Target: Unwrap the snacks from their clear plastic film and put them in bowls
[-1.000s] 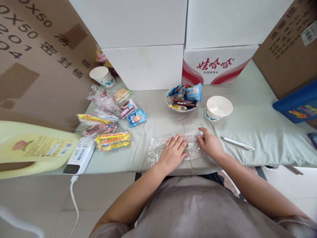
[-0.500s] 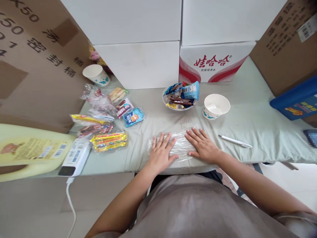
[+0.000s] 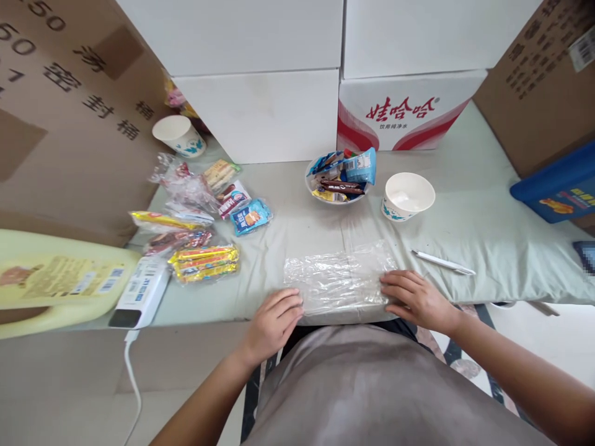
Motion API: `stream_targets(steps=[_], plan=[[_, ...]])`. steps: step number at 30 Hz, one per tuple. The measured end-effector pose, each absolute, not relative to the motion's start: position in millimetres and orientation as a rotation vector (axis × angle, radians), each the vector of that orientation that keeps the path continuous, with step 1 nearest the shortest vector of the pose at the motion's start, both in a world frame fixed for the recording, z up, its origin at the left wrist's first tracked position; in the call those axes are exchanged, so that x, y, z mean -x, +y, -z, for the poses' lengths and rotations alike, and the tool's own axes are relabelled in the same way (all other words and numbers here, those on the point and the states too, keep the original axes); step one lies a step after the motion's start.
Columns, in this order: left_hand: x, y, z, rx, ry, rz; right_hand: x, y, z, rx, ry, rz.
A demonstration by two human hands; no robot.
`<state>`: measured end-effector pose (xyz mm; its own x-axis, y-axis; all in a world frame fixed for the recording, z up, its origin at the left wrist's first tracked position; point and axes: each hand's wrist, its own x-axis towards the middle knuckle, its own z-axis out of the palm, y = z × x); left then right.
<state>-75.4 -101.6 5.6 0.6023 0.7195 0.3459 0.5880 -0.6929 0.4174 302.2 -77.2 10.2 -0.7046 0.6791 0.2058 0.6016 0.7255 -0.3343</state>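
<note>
A crinkled clear plastic bag lies spread on the pale green cloth near its front edge. At the bag's lower left corner rests my left hand, open, its slightly bent fingers close together and their tips touching the edge. My right hand is open on the opposite side, fingers a little apart over the bag's right edge. A white pen lies just beyond my right hand. Behind the bag stand a bowl of wrapped snacks and a white paper cup with a small pale piece inside.
To the left lie several snack packets, a white power bank-like device with a cable, and a yellow jug. Another paper cup stands behind them. White boxes line the back; brown cartons and a blue container flank the sides.
My hands have slid apart and toward me, from flat on the middle of the plastic bag to its left and right edges. The bag now lies wider and flatter.
</note>
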Motion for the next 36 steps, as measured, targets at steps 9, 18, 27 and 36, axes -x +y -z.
stream_targets(steps=[9, 18, 27, 36], plan=[[63.0, -64.3, -11.2, -2.428, 1.482, -0.823, -286.9, -73.8, -14.3, 1.390, -2.224, -0.347], [49.1, -39.8, -5.0, -2.517, 1.945, -0.688, -274.0, -46.1, -6.9, 1.785, -2.272, 0.064], [-8.6, -64.7, -13.1, -2.644, 1.665, -0.587, -237.8, -58.7, -3.9, 1.134, -2.702, 0.007], [13.5, -61.0, -6.0, -2.519, 1.958, -0.359, -304.2, -103.2, 1.5, 1.224, -2.611, -0.018]])
